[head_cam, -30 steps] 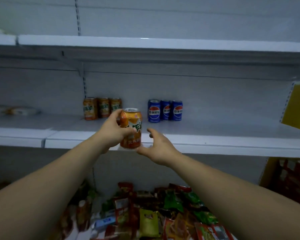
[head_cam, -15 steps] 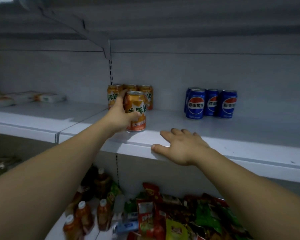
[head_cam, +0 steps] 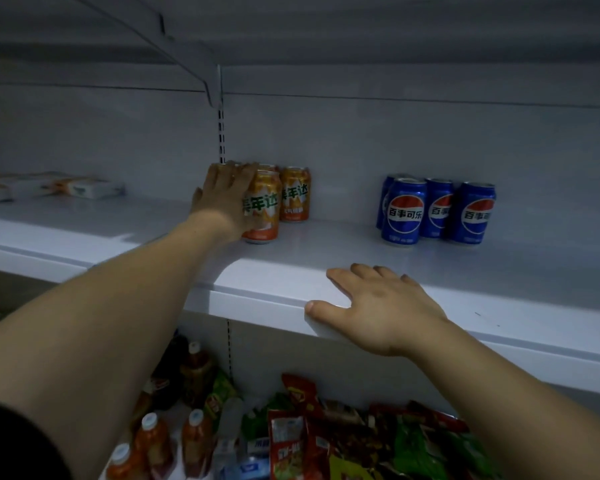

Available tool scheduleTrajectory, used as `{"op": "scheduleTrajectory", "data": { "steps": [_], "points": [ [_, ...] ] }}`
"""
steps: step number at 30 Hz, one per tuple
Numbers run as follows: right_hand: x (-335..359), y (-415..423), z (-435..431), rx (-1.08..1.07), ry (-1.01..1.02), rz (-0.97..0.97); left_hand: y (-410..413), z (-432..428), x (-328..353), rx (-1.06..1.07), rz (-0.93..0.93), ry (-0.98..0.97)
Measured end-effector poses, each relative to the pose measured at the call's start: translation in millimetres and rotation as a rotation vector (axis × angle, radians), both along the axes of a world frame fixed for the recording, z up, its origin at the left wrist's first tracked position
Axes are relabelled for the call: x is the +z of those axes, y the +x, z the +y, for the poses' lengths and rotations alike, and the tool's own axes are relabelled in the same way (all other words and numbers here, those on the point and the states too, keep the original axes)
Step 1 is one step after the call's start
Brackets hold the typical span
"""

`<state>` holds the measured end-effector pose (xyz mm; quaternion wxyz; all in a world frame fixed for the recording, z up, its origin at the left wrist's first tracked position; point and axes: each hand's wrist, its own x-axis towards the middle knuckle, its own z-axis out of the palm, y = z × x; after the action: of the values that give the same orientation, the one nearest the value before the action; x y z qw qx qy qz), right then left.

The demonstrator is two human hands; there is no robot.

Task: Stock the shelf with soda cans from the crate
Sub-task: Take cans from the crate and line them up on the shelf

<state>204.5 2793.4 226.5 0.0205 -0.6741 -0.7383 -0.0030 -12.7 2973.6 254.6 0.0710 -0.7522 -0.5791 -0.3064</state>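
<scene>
1. Left hand (head_cam: 227, 199): fingers curled round the orange can (head_cam: 262, 211); the can stands upright on the shelf (head_cam: 326, 258), just in front of the back row (head_cam: 295, 194) of matching cans; whether it touches them cannot be told.
2. Right hand (head_cam: 378, 310): flat, fingers straight, pressed on the shelf's front edge; holds nothing; well apart from the blue cans (head_cam: 437, 209).
3. Hazard A: a further push inward would probably jostle or tip the back row; cause, the hand hides the cans behind it, so the gap is judged blind.
4. Hazard B: fingers dragging on withdrawal could tilt the can; a toppled can may roll to the front edge and drop onto the bottles (head_cam: 194, 434) and snack packets (head_cam: 288, 441) below.
5. Hazard C: weight on the right hand may shake the shelf as the can is let go; the crate is out of view.
</scene>
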Motion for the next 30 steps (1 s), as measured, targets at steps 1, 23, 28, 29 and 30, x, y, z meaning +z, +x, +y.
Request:
{"op": "scheduleTrajectory", "data": {
  "steps": [1,23,28,29,30],
  "points": [
    [0,0,0,-0.001,0.000,0.000,-3,4,-1,0.029,-0.015,-0.022],
    [-1,-1,-3,-0.004,-0.014,-0.007,-4,63,-9,0.062,-0.062,-0.071],
    [-2,-1,-3,0.000,-0.001,-0.017,7,69,-15,0.094,-0.076,-0.024],
    [-2,-1,-3,0.001,-0.002,-0.018,7,69,-16,0.099,-0.078,-0.026],
    [-2,-1,-3,0.002,-0.002,-0.017,7,68,-16,0.096,-0.083,-0.025]
  ]
}}
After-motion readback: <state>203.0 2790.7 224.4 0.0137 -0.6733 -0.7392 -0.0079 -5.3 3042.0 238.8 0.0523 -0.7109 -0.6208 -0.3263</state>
